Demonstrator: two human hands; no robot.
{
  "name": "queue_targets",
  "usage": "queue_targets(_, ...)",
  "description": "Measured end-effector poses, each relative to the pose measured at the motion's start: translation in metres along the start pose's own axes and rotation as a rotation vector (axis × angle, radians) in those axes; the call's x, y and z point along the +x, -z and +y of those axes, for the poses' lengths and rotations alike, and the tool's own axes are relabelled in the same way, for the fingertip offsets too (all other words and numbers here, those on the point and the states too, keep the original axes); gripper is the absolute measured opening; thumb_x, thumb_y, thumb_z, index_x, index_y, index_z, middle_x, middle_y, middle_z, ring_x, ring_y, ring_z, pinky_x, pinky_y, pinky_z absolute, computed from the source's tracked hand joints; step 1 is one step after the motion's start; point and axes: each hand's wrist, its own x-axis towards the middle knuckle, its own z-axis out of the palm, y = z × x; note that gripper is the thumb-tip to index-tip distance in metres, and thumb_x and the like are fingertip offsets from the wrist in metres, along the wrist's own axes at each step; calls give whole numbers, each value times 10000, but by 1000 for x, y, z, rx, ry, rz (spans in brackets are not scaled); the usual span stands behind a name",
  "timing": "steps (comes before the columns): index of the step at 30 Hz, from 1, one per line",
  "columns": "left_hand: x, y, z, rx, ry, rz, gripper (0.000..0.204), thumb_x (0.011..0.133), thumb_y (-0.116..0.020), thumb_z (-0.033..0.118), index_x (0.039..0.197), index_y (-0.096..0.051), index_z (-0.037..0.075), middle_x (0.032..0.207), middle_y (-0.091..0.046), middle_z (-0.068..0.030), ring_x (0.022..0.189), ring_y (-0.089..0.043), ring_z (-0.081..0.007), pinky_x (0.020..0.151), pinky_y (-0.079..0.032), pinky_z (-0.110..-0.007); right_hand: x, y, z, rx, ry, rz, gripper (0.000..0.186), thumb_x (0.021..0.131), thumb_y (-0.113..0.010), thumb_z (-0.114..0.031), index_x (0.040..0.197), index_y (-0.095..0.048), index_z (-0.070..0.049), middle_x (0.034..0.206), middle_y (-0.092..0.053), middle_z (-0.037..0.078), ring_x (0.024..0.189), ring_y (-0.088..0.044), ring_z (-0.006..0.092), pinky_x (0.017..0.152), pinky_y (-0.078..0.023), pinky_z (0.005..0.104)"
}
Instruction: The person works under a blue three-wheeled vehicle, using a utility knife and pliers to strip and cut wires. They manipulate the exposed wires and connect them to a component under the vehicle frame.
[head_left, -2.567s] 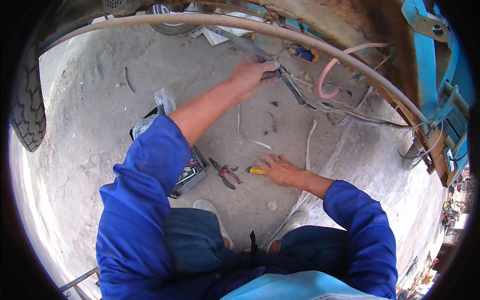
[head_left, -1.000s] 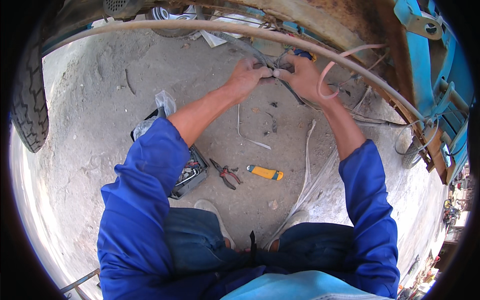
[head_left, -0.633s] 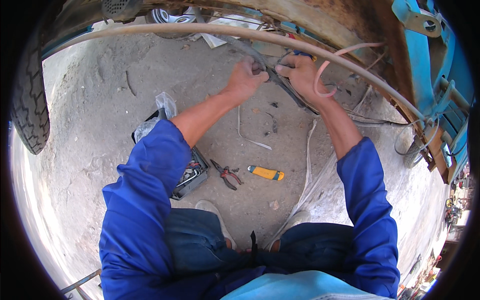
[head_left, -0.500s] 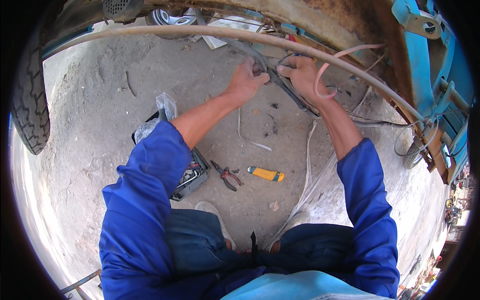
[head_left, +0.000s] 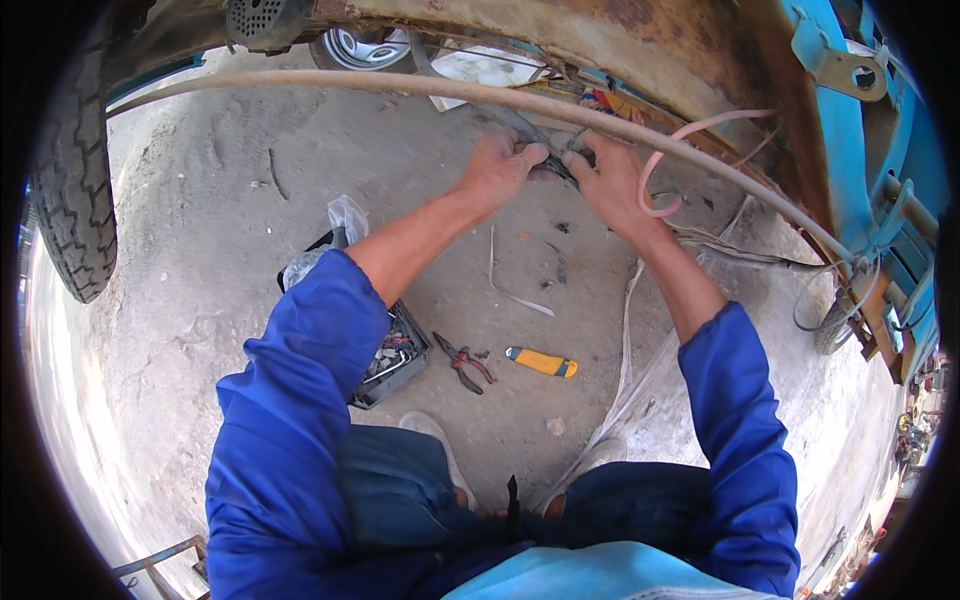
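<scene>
Beneath a rusty vehicle frame, both my hands work on a dark bundle of wires [head_left: 563, 170]. My left hand [head_left: 497, 172] is closed round the bundle where it comes out of a grey conduit [head_left: 518, 124]. My right hand [head_left: 608, 182] pinches the same bundle just to the right, with its fingers bent; part of the grip is hidden. More loose wires [head_left: 715, 240] run off to the right behind my right forearm. On the ground between my arms lie red-handled pliers [head_left: 463, 362] and a yellow utility knife [head_left: 543, 362].
A long rusty rod [head_left: 450, 91] crosses in front of the frame [head_left: 640, 30], and a pink hose [head_left: 652, 170] hangs by my right wrist. A dark toolbox [head_left: 400, 372] with a clear plastic bag [head_left: 347, 220] stands by my left arm. A tyre [head_left: 75, 190] is at far left.
My hands have shifted and turned on the wires, and the dark length that hung below my right hand is now mostly hidden. The whole view has moved slightly.
</scene>
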Motion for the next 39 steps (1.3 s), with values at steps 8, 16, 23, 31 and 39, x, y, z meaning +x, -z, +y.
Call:
queue_targets(8, -1, -5, -16, 69, -61, 115, 195, 959, -585, 45, 984, -605, -146, 967, -684, -147, 812, -702, -186, 685, -635, -305, 2, -2, 4, 137, -85, -69, 310, 898, -663, -246, 1020, -653, 38, 961, -646, 278, 951, -623, 451, 848, -464, 534)
queue_targets(16, -5, -7, -15, -217, 75, 112, 188, 952, -572, 12, 1133, -548, -35, 1069, -671, -125, 935, -702, -226, 841, -636, -388, 2, -2, 6, 168, -50, 99, 246, 891, -682, -113, 1107, -649, -1, 980, -673, 246, 971, -651, 425, 822, -499, 489)
queue_targets(23, -3, -9, -14, -319, 121, 120, 189, 929, -602, -33, 1102, -533, -63, 1109, -661, -172, 1006, -702, -280, 911, -636, -437, -81, 34, -8, 37, 332, 24, 353, 875, -738, -81, 1201, -618, -16, 1177, -614, 177, 1092, -622, 356, 923, -509, 411)
queue_targets(31, 3, -18, -14, -418, 114, 83, 265, 921, -603, -49, 1170, -535, -107, 1138, -639, -174, 1009, -685, -272, 898, -651, -414, -90, 46, 26, -161, -76, 108, 615, 795, -821, -234, 1247, -525, 60, 1222, -541, 236, 1115, -562, 423, 951, -472, 481)
queue_targets(39, 11, -19, -13, -265, 98, 108, 226, 898, -629, -69, 1088, -529, -139, 1095, -634, -200, 959, -694, -277, 852, -666, -374, -74, 32, 34, -329, -73, 294, 606, 787, -824, -259, 1212, -551, 76, 1191, -545, 218, 1176, -516, 416, 983, -425, 517)
